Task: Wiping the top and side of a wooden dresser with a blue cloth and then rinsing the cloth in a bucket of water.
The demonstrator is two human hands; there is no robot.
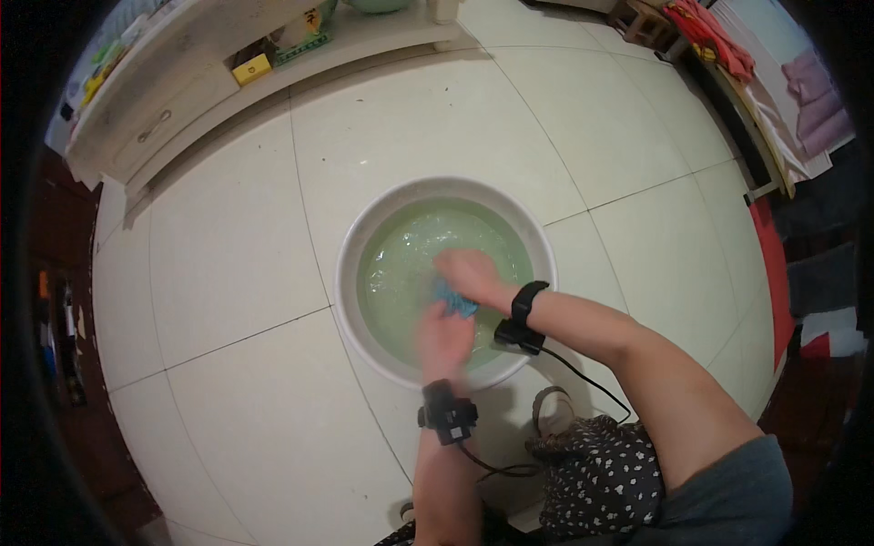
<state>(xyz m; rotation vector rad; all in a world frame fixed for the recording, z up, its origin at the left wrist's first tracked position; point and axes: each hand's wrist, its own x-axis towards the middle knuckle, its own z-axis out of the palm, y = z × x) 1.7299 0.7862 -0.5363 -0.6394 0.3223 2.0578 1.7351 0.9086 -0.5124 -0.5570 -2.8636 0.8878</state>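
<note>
A round white basin (pixel 364 238) of pale green soapy water stands on the tiled floor. Both my hands are in the water over its near side. My left hand (pixel 443 340) and my right hand (pixel 471 275) both grip a small blue cloth (pixel 454 299) between them. The hands are blurred with motion. Most of the cloth is hidden by my fingers. Each wrist carries a black band with a cable.
A white cabinet (pixel 173 96) with a drawer and a yellow item runs along the far left. A rack with red and pink cloth (pixel 728 45) stands at the far right. Dark furniture lines both edges. My patterned clothing (pixel 601 478) shows below.
</note>
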